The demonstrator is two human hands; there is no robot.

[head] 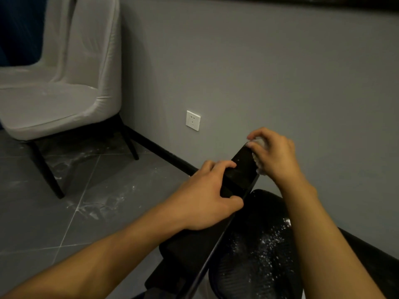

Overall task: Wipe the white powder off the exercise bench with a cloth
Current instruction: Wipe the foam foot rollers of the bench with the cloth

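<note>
The black padded exercise bench [241,169] runs from the lower middle up toward the wall, tilted. My left hand [207,195] grips its left edge, fingers wrapped over the pad. My right hand [274,156] is closed on a pale crumpled cloth [260,143] pressed against the bench's far right end. A few white specks show on the pad near my left fingers. A black rounded part [259,255] below the pad carries scattered white powder [269,240].
A grey upholstered chair [58,93] on thin black legs stands at the left. The grey wall holds a white socket [193,120] just behind the bench. White powder smears [95,208] lie on the dark tiled floor.
</note>
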